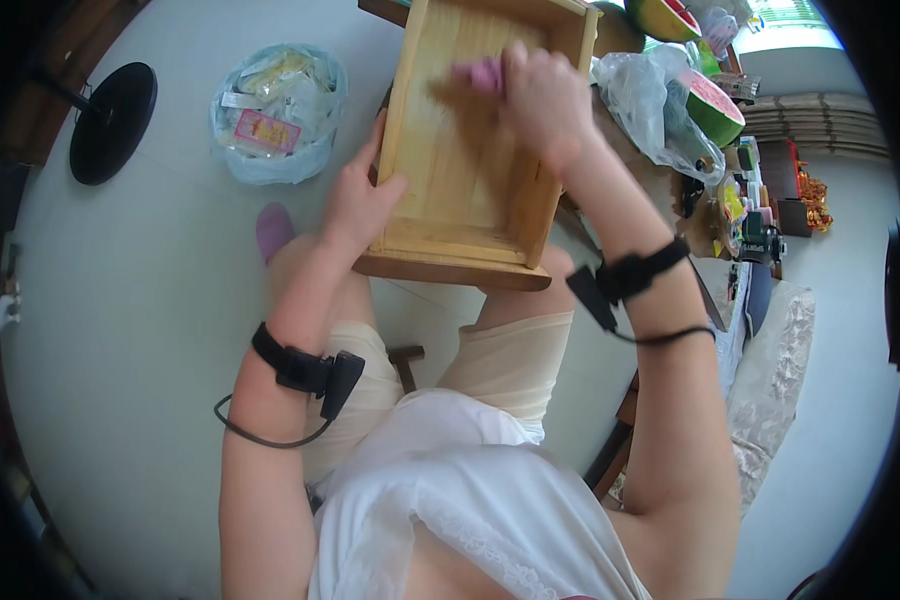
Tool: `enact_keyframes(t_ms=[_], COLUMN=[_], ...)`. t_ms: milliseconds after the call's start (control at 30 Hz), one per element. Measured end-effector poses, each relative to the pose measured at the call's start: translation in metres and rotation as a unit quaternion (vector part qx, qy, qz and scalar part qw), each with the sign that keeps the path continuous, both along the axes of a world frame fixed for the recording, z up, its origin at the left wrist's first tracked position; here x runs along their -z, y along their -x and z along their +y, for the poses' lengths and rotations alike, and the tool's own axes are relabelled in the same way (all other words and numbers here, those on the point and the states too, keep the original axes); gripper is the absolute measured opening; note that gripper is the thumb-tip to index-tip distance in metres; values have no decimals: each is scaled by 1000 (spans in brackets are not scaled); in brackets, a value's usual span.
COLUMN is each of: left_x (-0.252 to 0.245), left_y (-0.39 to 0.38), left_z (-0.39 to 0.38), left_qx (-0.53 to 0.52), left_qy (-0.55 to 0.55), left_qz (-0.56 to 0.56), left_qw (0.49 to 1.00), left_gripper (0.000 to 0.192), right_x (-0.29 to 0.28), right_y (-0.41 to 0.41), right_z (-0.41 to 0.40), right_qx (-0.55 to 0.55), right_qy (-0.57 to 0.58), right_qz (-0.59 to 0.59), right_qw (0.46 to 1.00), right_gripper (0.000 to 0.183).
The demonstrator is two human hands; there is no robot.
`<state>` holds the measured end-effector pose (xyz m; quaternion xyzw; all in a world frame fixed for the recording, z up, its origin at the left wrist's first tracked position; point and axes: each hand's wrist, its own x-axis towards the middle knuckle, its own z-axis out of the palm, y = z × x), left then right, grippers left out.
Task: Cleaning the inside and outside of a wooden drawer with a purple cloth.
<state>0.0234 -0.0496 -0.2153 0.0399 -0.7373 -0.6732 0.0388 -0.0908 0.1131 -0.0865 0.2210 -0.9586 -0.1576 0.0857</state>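
Note:
A wooden drawer, its open side up, rests over my knees at the top middle of the view. My left hand grips its left side wall, with the thumb over the rim and the fingers outside. Inside the drawer, my right hand holds a bunched pink-purple cloth near the bottom panel. Hand and cloth are slightly blurred, and whether the cloth touches the panel I cannot tell. A darker wooden front panel forms the drawer's near end.
On the floor to the left stand a bin with a pale blue liner, holding wrappers, and a round black stand base. At right, a table holds cut watermelon, a clear plastic bag and several small items.

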Motion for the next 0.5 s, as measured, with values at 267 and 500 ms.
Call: enact_keyframes(t_ms=[267,500], left_x=[4,1], left_y=[9,7], left_z=[-3,-5], left_qx=[14,11], left_qy=[-46,-23], left_qz=[-9,3], left_qw=[999,1000], left_gripper=[63,63], right_x=[48,43], right_y=[5,-63], right_z=[18,12], right_qx=[-127,-65], right_qy=[-237,-45], right_qz=[104,-155], right_qw=[958,985], right_gripper=[15,16])
